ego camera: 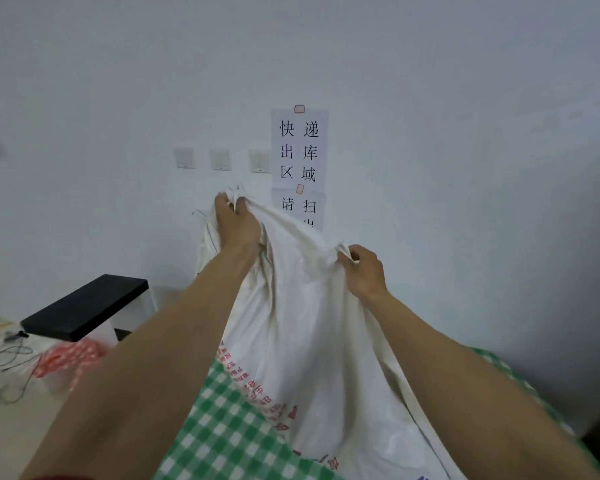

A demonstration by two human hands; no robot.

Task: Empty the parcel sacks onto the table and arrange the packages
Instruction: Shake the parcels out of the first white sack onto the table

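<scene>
L hand (236, 221) & R hand (364, 270) each clench a bunched end of the white sack (309, 341), L higher, so it hangs long-ways below both fists onto the checked table (222, 427); next shake prob. goes straight up.

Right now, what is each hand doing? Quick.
Left hand: closed, gripping a bunched corner of the white sack, lifted high.
Right hand: closed, gripping the sack's other bunched corner, lower.
</scene>
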